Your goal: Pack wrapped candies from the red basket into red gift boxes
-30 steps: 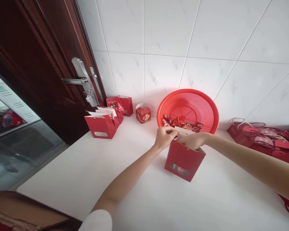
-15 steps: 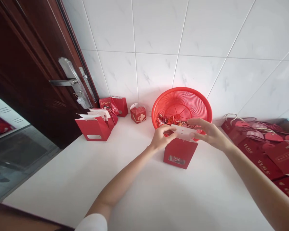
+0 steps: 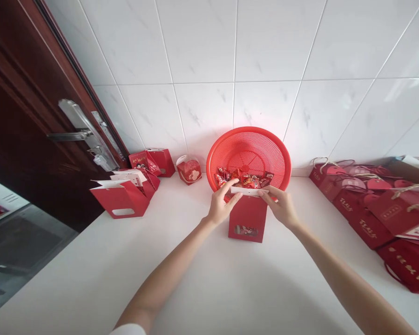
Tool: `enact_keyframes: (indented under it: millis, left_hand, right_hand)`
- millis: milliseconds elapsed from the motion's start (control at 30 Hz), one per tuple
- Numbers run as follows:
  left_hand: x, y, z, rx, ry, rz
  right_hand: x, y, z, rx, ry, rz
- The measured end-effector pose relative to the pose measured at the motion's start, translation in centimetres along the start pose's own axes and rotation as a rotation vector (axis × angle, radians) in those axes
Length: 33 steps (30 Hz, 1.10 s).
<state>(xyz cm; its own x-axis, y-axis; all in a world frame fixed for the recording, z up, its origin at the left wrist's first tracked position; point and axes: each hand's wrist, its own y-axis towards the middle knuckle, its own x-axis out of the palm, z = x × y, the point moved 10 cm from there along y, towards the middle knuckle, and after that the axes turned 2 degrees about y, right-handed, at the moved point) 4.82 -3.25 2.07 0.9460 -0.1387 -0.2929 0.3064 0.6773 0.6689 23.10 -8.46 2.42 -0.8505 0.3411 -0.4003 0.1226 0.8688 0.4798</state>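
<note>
A red paper gift bag (image 3: 247,211) stands upright on the white table in front of the basket, with wrapped sweets showing through its small window. Its white top flap is bent toward me. My left hand (image 3: 221,203) pinches the flap's left end between thumb and fingers. At the flap's right end, my right hand (image 3: 281,204) grips it the same way. Just behind the bag leans a red plastic basket (image 3: 249,135), tilted against the wall, with wrapped sweets (image 3: 246,179) in its lower part.
Several opened red gift bags (image 3: 120,200) stand at the left beside a dark wooden door (image 3: 31,139). A small red box (image 3: 189,170) is by the tiled wall. Many red handled bags (image 3: 366,218) lie piled along the right side of the white table (image 3: 202,288).
The bag's white flap has been folded down toward me and now looks narrower. My right hand has come lower onto its right end. The view has shifted to the right.
</note>
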Motion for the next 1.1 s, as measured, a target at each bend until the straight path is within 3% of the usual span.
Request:
enact_keyframes:
  millis: [67, 267, 533, 767, 867, 967, 1100]
  left_hand:
    - [-0.2, -0.2, 0.3, 0.040, 0.064, 0.044]
    - [-0.9, 0.2, 0.4, 0.073, 0.163, 0.112]
    - [-1.3, -0.2, 0.6, 0.156, 0.136, 0.026]
    - [-1.3, -0.5, -1.3, -0.057, 0.034, 0.058]
    - [-1.3, -0.6, -3.0, -0.222, -0.040, 0.072]
    - [-0.3, -0.7, -4.3, -0.380, -0.162, -0.014]
    - [0.7, -0.7, -4.1, -0.427, -0.263, -0.090]
  right_hand:
    - [0.1, 0.1, -0.1, -0.025, -0.017, -0.004]
    - [1.3, 0.4, 0.0, -0.120, 0.016, -0.190]
    - [1.6, -0.2, 1.0, -0.202, 0.032, -0.098]
    - [1.6, -0.2, 1.5, -0.130, 0.110, -0.069]
    - [1.6, -0.1, 2.4, -0.042, 0.133, -0.047]
    - [1.7, 0.0, 3.1, 0.039, 0.167, -0.044]
    - [2.3, 0.1, 3.2, 0.132, 0.370, -0.116]
